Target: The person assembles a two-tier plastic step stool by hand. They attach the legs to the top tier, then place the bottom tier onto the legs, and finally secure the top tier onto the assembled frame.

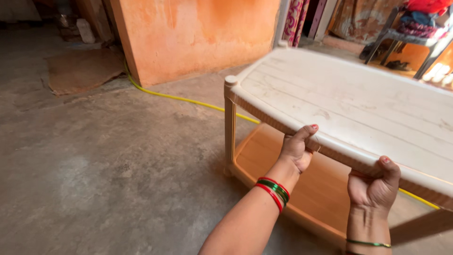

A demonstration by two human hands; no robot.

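A cream plastic table (pixel 349 101) with a scuffed top and a lower shelf (pixel 283 160) stands on the concrete floor. My left hand (pixel 297 148) grips its near long edge from below, thumb on the rim; red and green bangles circle that wrist. About a hand's width to the right, my right hand (pixel 375 186) grips the same edge the same way, with a thin green bangle on its wrist. The table's near right part looks a little raised and blurred.
An orange wall corner (pixel 198 33) stands behind the table. A yellow hose (pixel 188 100) runs along the floor under the table. A brown mat (pixel 80 68) lies at the far left. A chair with clothes (pixel 415 28) is at the back right.
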